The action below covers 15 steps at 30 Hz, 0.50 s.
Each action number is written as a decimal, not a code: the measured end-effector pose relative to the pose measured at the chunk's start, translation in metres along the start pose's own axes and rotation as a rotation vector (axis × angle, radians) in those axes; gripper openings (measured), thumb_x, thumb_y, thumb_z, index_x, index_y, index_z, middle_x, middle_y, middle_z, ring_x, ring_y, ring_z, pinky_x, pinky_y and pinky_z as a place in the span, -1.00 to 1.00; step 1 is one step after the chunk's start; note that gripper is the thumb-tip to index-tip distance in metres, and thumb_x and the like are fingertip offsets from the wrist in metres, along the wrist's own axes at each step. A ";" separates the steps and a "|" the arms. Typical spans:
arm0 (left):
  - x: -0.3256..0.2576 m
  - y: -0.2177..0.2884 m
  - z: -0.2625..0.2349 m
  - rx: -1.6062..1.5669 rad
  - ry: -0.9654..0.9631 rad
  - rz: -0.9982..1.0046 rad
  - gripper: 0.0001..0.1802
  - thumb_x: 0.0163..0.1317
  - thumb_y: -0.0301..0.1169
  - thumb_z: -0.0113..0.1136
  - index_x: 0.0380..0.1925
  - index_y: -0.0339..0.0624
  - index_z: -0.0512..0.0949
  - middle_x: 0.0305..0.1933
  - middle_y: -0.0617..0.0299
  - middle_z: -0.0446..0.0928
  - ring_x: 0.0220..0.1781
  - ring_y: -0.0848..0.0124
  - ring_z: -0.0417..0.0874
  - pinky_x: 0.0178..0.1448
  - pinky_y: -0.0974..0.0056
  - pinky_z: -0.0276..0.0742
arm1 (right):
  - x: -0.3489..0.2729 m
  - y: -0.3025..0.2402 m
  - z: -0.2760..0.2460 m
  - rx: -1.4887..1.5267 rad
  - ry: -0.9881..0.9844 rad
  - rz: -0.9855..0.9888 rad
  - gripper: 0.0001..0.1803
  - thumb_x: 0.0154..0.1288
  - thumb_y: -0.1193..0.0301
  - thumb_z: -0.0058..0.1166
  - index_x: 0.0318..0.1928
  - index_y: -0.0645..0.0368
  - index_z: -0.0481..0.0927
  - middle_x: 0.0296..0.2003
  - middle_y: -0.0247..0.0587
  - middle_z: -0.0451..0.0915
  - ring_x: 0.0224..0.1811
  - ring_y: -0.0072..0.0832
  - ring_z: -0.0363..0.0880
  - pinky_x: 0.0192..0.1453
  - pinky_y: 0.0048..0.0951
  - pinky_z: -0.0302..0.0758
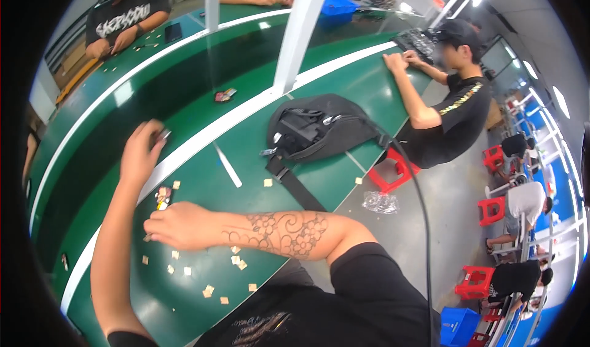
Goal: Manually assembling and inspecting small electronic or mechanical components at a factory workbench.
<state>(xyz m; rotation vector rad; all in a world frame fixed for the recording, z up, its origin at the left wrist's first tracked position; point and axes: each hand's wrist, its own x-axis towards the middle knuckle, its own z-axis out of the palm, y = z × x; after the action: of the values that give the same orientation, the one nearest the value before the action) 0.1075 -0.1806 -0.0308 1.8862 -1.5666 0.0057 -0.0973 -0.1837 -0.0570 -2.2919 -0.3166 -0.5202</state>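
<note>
My left hand (140,151) reaches over the dark green belt beyond the white rail. Its fingers are closed on a small silvery piece (163,135), whose kind I cannot make out. Over the near green table my right hand (181,225) is closed, knuckles up. A sliver of something brownish shows at its fingertips, mostly hidden. Right behind that hand lies a small red, black and yellow item (163,196). Several small tan squares lie scattered around and below the right hand, one of them a loose tan square (187,271).
A black sling bag (326,129) lies on the table, strap toward the near edge. Left of it lies a white pen-like tool (227,165). The white rail (215,126) and a white post (301,39) divide table and belt. A co-worker (458,101) sits at the right.
</note>
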 end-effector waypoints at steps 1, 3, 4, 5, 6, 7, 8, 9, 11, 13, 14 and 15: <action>0.022 -0.012 0.022 -0.001 0.010 0.031 -0.69 0.25 -0.57 0.41 -0.02 -0.17 0.59 -0.16 0.04 0.62 -0.11 0.06 0.72 0.02 0.08 0.62 | -0.002 0.006 0.005 -0.022 0.019 -0.023 -0.84 0.56 0.33 0.09 -0.04 0.14 0.56 -0.20 -0.06 0.61 -0.14 0.02 0.72 -0.08 0.00 0.66; 0.062 -0.014 0.048 0.115 -0.091 0.066 -0.66 0.25 -0.51 0.40 0.03 -0.13 0.62 -0.11 0.01 0.67 0.02 -0.04 0.72 0.12 -0.04 0.61 | -0.004 0.017 0.004 -0.020 -0.011 -0.031 -0.84 0.48 0.40 0.11 -0.02 0.17 0.57 -0.18 -0.06 0.62 -0.10 -0.01 0.73 -0.06 -0.01 0.67; 0.080 -0.016 0.060 0.184 -0.185 0.028 -0.65 0.23 -0.47 0.40 0.03 -0.12 0.63 -0.08 -0.02 0.68 0.09 -0.07 0.71 0.17 -0.07 0.62 | -0.004 0.020 0.002 -0.060 -0.022 -0.027 -0.82 0.42 0.44 0.11 -0.02 0.18 0.57 -0.17 -0.06 0.62 -0.07 -0.02 0.74 -0.05 -0.03 0.68; 0.095 -0.016 0.068 0.142 -0.223 0.054 -0.56 0.21 -0.40 0.43 0.12 -0.08 0.61 0.01 -0.08 0.68 0.18 -0.11 0.69 0.25 -0.07 0.63 | -0.004 0.020 0.002 -0.097 -0.034 -0.028 -0.79 0.37 0.47 0.11 -0.01 0.20 0.58 -0.16 -0.06 0.62 -0.05 -0.04 0.74 -0.04 -0.04 0.68; 0.109 -0.005 0.076 0.156 -0.257 0.084 -0.47 0.21 -0.38 0.44 0.21 -0.06 0.57 0.07 -0.11 0.67 0.22 -0.12 0.68 0.29 -0.07 0.62 | -0.006 0.024 0.001 -0.098 -0.024 -0.016 -0.78 0.32 0.49 0.11 -0.03 0.22 0.60 -0.20 -0.05 0.65 -0.10 -0.03 0.75 -0.08 -0.03 0.69; 0.119 0.007 0.084 0.167 -0.291 0.113 -0.39 0.21 -0.36 0.45 0.29 -0.04 0.53 0.14 -0.14 0.65 0.27 -0.14 0.66 0.33 -0.07 0.62 | -0.005 0.022 0.001 -0.074 -0.021 -0.034 -0.78 0.32 0.49 0.11 -0.03 0.22 0.60 -0.20 -0.05 0.65 -0.10 -0.03 0.75 -0.08 -0.03 0.69; 0.129 0.015 0.090 0.145 -0.335 0.127 -0.32 0.23 -0.36 0.47 0.36 -0.06 0.47 0.20 -0.15 0.61 0.31 -0.13 0.64 0.39 -0.06 0.60 | -0.005 0.018 0.000 -0.093 -0.092 -0.002 -0.79 0.32 0.49 0.11 -0.06 0.23 0.62 -0.23 -0.05 0.66 -0.13 -0.03 0.76 -0.10 -0.02 0.69; 0.138 0.022 0.096 0.117 -0.374 0.142 -0.24 0.24 -0.37 0.49 0.43 -0.08 0.40 0.25 -0.17 0.58 0.35 -0.13 0.62 0.44 -0.05 0.57 | -0.003 0.018 0.001 -0.119 -0.167 0.030 -0.80 0.32 0.49 0.11 -0.08 0.24 0.64 -0.27 -0.05 0.67 -0.16 -0.02 0.76 -0.13 -0.01 0.70; 0.152 0.037 0.113 0.053 -0.400 0.231 -0.21 0.24 -0.38 0.50 0.46 -0.13 0.39 0.30 -0.17 0.56 0.38 -0.14 0.60 0.47 -0.06 0.56 | -0.002 0.015 0.008 -0.110 -0.119 0.017 -0.82 0.33 0.50 0.09 -0.12 0.27 0.67 -0.32 -0.01 0.70 -0.20 0.02 0.76 -0.17 0.04 0.69; 0.164 0.049 0.128 0.086 -0.423 0.212 -0.20 0.24 -0.38 0.51 0.47 -0.13 0.39 0.30 -0.16 0.56 0.39 -0.14 0.60 0.47 -0.06 0.55 | 0.001 0.012 0.009 -0.154 -0.220 0.085 -0.79 0.32 0.53 0.08 -0.07 0.26 0.66 -0.25 0.06 0.72 -0.17 0.04 0.78 -0.10 0.04 0.70; 0.172 0.056 0.137 0.117 -0.442 0.204 -0.19 0.24 -0.39 0.51 0.48 -0.13 0.38 0.30 -0.16 0.57 0.40 -0.13 0.59 0.47 -0.06 0.55 | -0.001 0.014 0.011 -0.156 -0.221 0.086 -0.79 0.32 0.53 0.08 -0.07 0.26 0.66 -0.25 0.06 0.72 -0.17 0.04 0.78 -0.10 0.04 0.70; 0.176 0.057 0.146 0.139 -0.404 0.218 -0.26 0.25 -0.42 0.51 0.42 -0.16 0.42 0.25 -0.13 0.61 0.36 -0.12 0.62 0.44 -0.05 0.58 | -0.002 0.016 0.015 -0.071 -0.161 0.112 -0.81 0.31 0.53 0.09 -0.10 0.26 0.66 -0.27 0.07 0.71 -0.17 0.04 0.78 -0.09 0.04 0.69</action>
<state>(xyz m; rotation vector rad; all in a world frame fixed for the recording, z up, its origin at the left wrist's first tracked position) 0.0473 -0.4082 -0.0433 1.8936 -2.0869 -0.1851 -0.0889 -0.1841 -0.0771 -2.4100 -0.2493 -0.2947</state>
